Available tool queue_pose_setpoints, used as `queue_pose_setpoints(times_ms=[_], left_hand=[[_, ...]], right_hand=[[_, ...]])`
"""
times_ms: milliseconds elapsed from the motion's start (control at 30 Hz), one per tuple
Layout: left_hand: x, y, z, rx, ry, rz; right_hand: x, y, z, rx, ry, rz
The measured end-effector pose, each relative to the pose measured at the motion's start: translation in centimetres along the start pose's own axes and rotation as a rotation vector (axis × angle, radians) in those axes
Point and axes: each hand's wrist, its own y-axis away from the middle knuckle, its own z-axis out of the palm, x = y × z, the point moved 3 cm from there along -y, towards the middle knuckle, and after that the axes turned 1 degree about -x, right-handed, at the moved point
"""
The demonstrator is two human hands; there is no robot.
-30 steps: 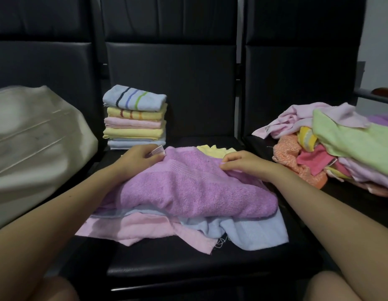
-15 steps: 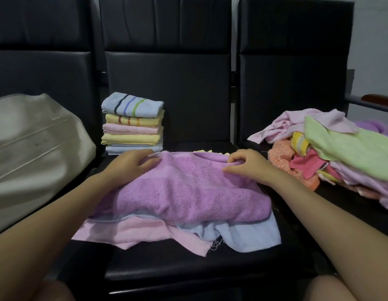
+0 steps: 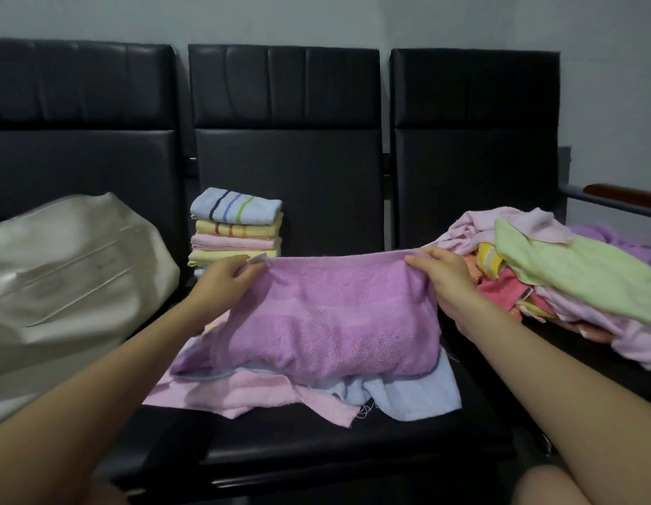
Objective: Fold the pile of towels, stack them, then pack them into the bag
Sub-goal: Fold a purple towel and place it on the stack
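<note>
A purple towel (image 3: 324,318) hangs between my hands over the middle seat, its top edge stretched level. My left hand (image 3: 225,282) pinches its left top corner and my right hand (image 3: 444,278) pinches its right top corner. Its lower part rests on a pink towel (image 3: 244,391) and a light blue towel (image 3: 408,395) lying flat on the seat. Behind my left hand stands a stack of folded towels (image 3: 236,227) with a striped blue one on top. An unfolded pile of towels (image 3: 557,275) fills the right seat. A cream bag (image 3: 69,278) lies on the left seat.
Three black padded chairs (image 3: 287,169) stand in a row against a grey wall. A dark armrest with a wooden top (image 3: 623,198) runs along the far right. The front of the middle seat (image 3: 316,450) shows bare black padding.
Both hands have lifted the purple towel's far edge up off the seat and spread apart, pulling it taut. The view has tilted upward, showing more of the chair backs and wall.
</note>
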Motion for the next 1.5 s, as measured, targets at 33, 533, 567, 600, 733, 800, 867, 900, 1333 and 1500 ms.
queue_pose_setpoints(times_ms=[33, 533, 567, 600, 733, 800, 867, 900, 1333, 1500], left_hand=[[0.8, -0.2, -0.9, 0.056, 0.042, -0.013], [16.3, -4.0, -19.5, 0.572, 0.659, 0.025], [16.9, -4.0, -20.2, 0.579, 0.7, 0.009], [17.3, -4.0, -20.8, 0.578, 0.737, -0.018], [17.6, -4.0, -21.8, 0.443, 0.766, -0.118], [16.5, -4.0, -21.0, 0.346, 0.677, -0.151], [14.3, -3.9, -19.5, 0.301, 0.524, -0.151], [13.1, -3.8, -18.7, 0.28, 0.414, -0.127], [-4.3, -4.8, -3.2, 0.062, -0.364, -0.119], [-8.2, -7.3, -0.2, 0.067, -0.343, -0.188]], right_hand=[[-1.0, 0.2, 0.1, 0.033, -0.05, 0.0], [-27.1, 1.2, 2.3, 0.117, -0.326, -0.369], [-28.1, 1.2, 2.5, 0.087, -0.409, -0.354], [-28.8, 1.0, 2.6, 0.061, -0.483, -0.336], [-29.9, 0.7, 2.9, 0.031, -0.662, -0.279], [-28.9, 0.6, 3.0, 0.035, -0.658, -0.248], [-26.3, 0.3, 3.1, 0.038, -0.553, -0.181], [-24.6, 0.0, 3.0, 0.041, -0.486, -0.139], [-0.8, -5.2, 7.1, 0.068, -0.041, 0.138], [2.8, -8.4, 9.3, 0.097, 0.051, 0.164]])
